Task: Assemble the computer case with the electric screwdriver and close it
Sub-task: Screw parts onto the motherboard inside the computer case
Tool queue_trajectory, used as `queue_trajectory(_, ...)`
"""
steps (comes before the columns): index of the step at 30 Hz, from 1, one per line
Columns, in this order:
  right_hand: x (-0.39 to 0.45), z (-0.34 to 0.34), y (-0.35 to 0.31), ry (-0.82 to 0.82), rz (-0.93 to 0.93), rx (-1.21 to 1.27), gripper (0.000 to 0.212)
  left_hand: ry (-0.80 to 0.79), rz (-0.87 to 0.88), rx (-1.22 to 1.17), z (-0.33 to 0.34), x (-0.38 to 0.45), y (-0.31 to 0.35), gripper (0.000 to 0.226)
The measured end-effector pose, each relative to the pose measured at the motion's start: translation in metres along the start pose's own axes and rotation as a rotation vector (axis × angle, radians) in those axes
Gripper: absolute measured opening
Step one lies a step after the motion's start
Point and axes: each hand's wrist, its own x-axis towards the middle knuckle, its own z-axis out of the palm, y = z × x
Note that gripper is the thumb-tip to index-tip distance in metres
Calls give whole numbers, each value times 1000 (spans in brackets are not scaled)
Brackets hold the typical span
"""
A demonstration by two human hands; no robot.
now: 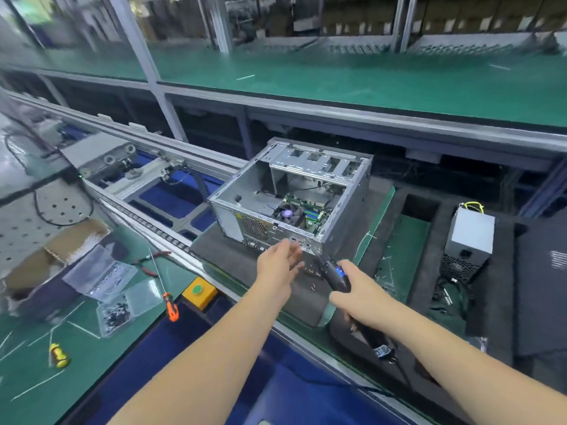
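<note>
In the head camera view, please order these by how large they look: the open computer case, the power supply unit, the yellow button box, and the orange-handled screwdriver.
1. computer case
2. power supply unit
3. yellow button box
4. orange-handled screwdriver; its handle looks smaller than the box, though its thin shaft runs longer, so these last two are close.

An electronics assembly line on a factory floor.
Green anti-static mats [337, 78] cover long aluminium-framed benches at 12 o'clock, a roller conveyor rail [159, 231] runs from 9 o'clock toward the centre, where an open computer case [291, 191] sits; a tray of screws [122, 308] at 8 o'clock, a yellow push-button box [199, 291] beside it.
</note>
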Motion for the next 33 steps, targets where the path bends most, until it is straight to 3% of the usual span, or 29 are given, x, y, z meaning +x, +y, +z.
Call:
queue_trajectory(6,-1,7,-44,9,-91,-92,50,-115,-39,-197,18,-26,47,19)
queue_trajectory(12,-3,9,-65,41,-132,23,33,-212,24,-256,14,-32,61,21)
queue_trajectory(17,-3,11,-73,3,-100,97,36,-193,68,-217,11,-30,66,24)
queue_trajectory(26,-1,21,-79,28,-111,-68,30,-125,95,-184,1,-28,67,15)
queue_trajectory(30,4,39,-79,-27,-56,-34,47,-55,62,-122,-12,-24,61,13)
queue_trajectory(33,9,59,-75,-129,-13,-38,74,-28,-14,-162,-29,-11,52,8)
